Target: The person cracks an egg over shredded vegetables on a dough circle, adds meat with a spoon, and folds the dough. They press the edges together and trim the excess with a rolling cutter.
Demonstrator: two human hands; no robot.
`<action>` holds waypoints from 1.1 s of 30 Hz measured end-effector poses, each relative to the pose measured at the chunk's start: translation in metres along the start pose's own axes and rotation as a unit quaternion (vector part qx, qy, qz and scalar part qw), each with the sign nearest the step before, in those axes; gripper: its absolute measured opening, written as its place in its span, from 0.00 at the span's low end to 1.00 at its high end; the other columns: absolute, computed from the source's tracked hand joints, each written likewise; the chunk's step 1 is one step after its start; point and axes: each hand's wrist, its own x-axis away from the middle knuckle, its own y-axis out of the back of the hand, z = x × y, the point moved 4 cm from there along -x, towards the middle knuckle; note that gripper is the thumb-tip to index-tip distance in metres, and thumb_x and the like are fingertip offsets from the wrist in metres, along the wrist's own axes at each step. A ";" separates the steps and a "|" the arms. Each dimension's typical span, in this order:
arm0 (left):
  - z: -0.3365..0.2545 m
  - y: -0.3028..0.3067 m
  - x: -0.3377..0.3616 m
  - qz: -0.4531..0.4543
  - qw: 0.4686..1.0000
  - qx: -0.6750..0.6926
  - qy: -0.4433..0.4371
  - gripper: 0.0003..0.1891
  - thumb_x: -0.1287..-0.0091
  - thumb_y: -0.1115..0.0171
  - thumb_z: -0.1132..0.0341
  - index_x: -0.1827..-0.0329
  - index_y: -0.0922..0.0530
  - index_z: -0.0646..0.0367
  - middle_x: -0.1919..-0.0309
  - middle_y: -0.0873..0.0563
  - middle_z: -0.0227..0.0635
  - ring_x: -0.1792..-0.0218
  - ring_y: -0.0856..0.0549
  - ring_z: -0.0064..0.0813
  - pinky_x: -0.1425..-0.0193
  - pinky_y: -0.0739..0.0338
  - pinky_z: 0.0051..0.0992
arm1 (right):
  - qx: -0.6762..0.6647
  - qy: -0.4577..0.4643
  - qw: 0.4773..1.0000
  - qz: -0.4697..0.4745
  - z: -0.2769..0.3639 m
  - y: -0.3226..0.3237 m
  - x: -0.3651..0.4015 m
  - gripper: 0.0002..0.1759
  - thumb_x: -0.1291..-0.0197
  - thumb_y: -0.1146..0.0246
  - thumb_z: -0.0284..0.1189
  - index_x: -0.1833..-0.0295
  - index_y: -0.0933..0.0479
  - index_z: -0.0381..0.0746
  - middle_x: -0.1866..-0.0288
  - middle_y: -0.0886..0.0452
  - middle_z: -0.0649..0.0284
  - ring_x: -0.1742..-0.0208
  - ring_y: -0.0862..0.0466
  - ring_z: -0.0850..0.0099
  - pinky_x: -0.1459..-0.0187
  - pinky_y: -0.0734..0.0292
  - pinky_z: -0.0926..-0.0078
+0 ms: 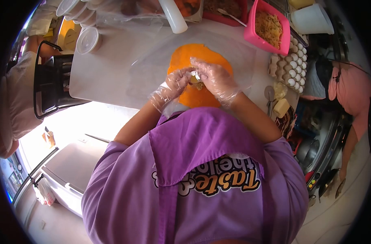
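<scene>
OK so imo the trick w/ handling stuff over this orange sheet (193, 97) is keeping both hands low & close, so whatever drops lands mid-sheet, not off the side. Light fingertips only, bc it looks soft & a hard press would prob dent or tear it. Loose glove plastic can drag too, so pull it snug b4 getting near the surface.

Grip rn: L hand (176, 82) and R hand (218, 80), both in clear gloves, are nearly meeting above the sheet's middle. Fingers are curled in around a small pale bit (195, 75). Can't tell which hand has it, how tight the pinch is, or what the bit is tbh.

Looks-wise: sheet's bright orange, flat, kinda roundish w/ a wavy, uneven edge, partly hidden by the hands. There's a small crumbly clump (199, 86) near its middle, just below the fingertips.

Where: sheet's on clear plastic (244, 61) on the table (88, 81), right in front of the person. Relative to it, the pink tub (254, 42) of shredded stuff is up & right, egg trays (294, 67) are to the right, and the white cylinder (174, 18) is beyond its far edge.
</scene>
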 end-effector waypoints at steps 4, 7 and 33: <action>-0.012 -0.006 0.004 0.045 0.998 0.039 -0.018 0.21 0.30 0.50 0.58 0.40 0.26 0.59 0.68 0.19 0.29 0.69 0.24 0.17 0.63 0.28 0.20 | 0.149 0.053 0.987 0.041 -0.005 0.005 0.006 0.28 0.44 0.49 0.12 0.35 0.33 0.38 0.44 0.22 0.53 0.49 0.18 0.66 0.49 0.24 0.74; -0.006 0.000 0.009 0.044 0.995 0.005 0.092 0.21 0.31 0.49 0.57 0.40 0.26 0.58 0.68 0.19 0.28 0.69 0.24 0.17 0.63 0.29 0.19 | -0.082 0.056 0.994 0.044 -0.034 0.014 -0.006 0.28 0.46 0.48 0.14 0.36 0.34 0.37 0.42 0.24 0.58 0.52 0.18 0.69 0.53 0.22 0.74; 0.026 0.020 0.035 -0.013 0.995 0.072 0.070 0.20 0.33 0.48 0.58 0.42 0.24 0.56 0.71 0.25 0.22 0.71 0.31 0.15 0.65 0.36 0.18 | -0.068 -0.011 0.997 0.034 -0.091 -0.005 -0.055 0.19 0.35 0.48 0.23 0.40 0.28 0.34 0.38 0.26 0.54 0.38 0.26 0.66 0.39 0.33 0.75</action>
